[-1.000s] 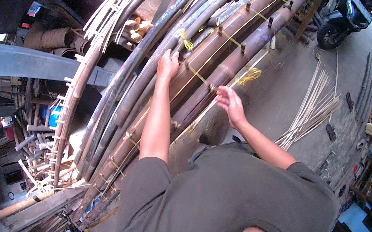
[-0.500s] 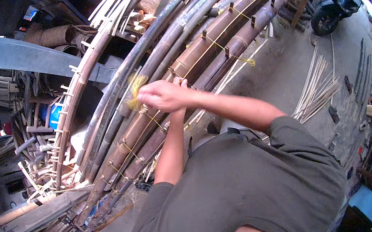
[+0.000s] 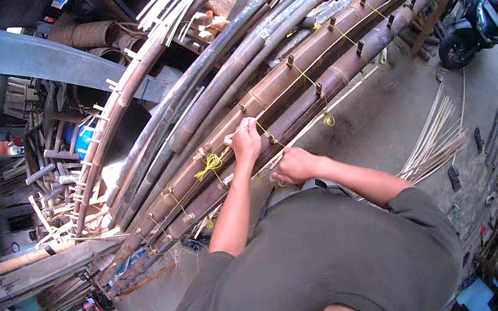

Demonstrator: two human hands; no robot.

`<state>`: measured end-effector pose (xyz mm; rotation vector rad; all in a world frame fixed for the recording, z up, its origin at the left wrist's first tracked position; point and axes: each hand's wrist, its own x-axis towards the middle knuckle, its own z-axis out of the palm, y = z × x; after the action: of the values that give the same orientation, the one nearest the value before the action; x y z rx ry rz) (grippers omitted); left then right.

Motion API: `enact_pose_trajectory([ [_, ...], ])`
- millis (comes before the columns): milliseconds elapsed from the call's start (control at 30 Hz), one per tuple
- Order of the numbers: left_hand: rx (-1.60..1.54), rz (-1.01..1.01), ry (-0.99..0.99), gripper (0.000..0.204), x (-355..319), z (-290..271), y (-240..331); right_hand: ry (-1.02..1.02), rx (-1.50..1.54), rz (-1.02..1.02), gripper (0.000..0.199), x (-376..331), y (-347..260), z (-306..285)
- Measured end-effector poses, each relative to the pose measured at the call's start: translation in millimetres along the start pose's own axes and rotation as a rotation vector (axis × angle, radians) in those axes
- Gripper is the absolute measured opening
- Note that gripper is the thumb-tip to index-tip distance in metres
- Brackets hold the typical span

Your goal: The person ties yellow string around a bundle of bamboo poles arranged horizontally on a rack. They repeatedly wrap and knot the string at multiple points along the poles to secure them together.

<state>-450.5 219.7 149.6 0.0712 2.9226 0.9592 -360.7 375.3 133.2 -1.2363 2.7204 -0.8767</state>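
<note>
Concrete yard floor (image 3: 395, 117) lay beneath two long brown bamboo poles (image 3: 289, 75); my left hand (image 3: 246, 140) pinched a yellow string (image 3: 211, 163) there, fingers closed, my right hand (image 3: 293, 165) fisted just beside.

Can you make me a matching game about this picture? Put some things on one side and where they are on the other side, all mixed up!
Things:
1. left hand
2. right hand
3. scooter
4. thin bamboo strips

Places:
A. parked at the top right
B. lying loose on the ground to the right
C. on top of the brown bamboo poles, at the yellow string
D. at the near edge of the poles, fist closed

Pairs: 1-C, 2-D, 3-A, 4-B
</note>
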Motion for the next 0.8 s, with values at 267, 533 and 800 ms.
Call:
enact_pose_trajectory([
  [267, -0.551, 0.122, 0.17, 0.027, 126.0, -44.4, 32.1, 0.004, -0.034, 0.175, 0.041, 10.1, -9.4, 27.9],
  [533, 0.012, 0.16, 0.109, 0.042, 138.9, -27.2, -85.1, 0.029, 0.11, 0.041, 0.027, 46.3, -92.1, 44.3],
  [800, 0.05, 0.111, -0.105, 0.036, -50.9, -139.9, -160.5, -0.104, -0.122, 0.46, 0.064, 55.6, -219.7, 52.0],
])
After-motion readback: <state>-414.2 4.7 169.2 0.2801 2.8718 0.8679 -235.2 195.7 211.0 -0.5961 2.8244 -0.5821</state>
